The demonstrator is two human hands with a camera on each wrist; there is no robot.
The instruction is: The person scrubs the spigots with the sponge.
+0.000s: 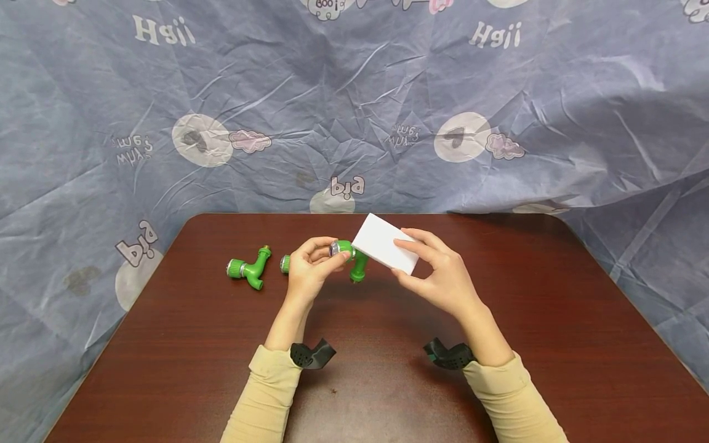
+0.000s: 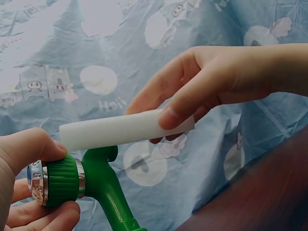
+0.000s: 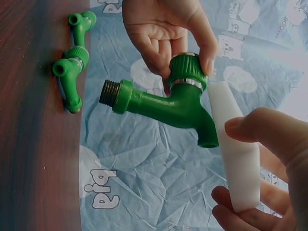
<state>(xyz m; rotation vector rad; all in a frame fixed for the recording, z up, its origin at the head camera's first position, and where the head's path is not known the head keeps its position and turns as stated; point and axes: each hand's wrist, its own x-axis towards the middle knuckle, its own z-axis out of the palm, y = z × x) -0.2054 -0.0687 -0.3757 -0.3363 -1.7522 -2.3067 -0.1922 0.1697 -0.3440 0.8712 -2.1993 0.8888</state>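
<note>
A green plastic tap (image 3: 178, 108) with a ribbed knob and a threaded brass end is held above the table. My left hand (image 1: 310, 264) pinches it by the knob (image 2: 62, 180), thumb on one side and fingers on the other. In my right hand (image 1: 443, 271) is a white sponge block (image 1: 384, 243), gripped between thumb and fingers. The block (image 3: 236, 149) lies against or very near the tap's spout; whether they touch I cannot tell. In the head view the block covers part of the tap.
Another green tap (image 1: 249, 269) lies on the dark wooden table (image 1: 183, 344) at the left. A further one (image 1: 285, 264) is mostly hidden behind my left hand in the head view. Patterned blue-grey cloth (image 1: 332, 92) hangs behind the table.
</note>
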